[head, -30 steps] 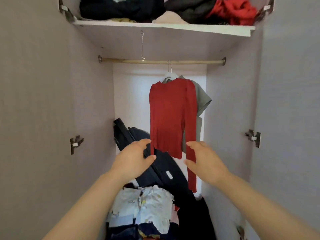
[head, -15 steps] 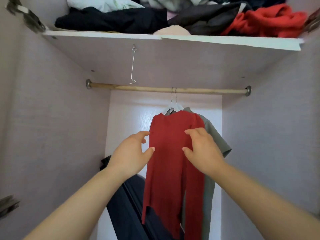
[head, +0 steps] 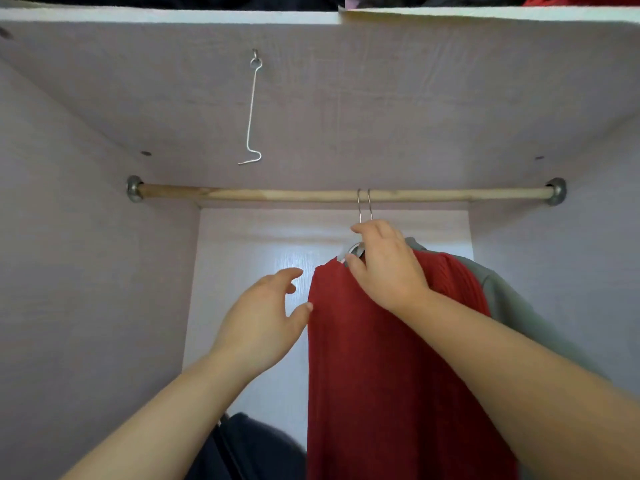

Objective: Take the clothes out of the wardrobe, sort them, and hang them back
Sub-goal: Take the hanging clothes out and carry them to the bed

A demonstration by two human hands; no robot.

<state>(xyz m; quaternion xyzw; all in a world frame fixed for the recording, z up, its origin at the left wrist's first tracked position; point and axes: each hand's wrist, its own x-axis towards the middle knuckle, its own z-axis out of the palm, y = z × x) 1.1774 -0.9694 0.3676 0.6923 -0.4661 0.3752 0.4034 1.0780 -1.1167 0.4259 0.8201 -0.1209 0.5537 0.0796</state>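
A red long-sleeved top hangs on a hanger from the wooden rail, with a grey shirt on a second hanger right behind it. My right hand grips the neck of the red top's hanger, just under the two metal hooks. My left hand is open with spread fingers beside the top's left shoulder, its thumb tip at the fabric edge.
A bent wire hook dangles from the underside of the upper shelf. Wardrobe side walls stand close on both sides. A dark bag lies at the bottom, left of the red top.
Both hands have risen along the red top. My right hand went from the chest of the top up to the hanger and closed on it. The view has tilted up and moved closer.
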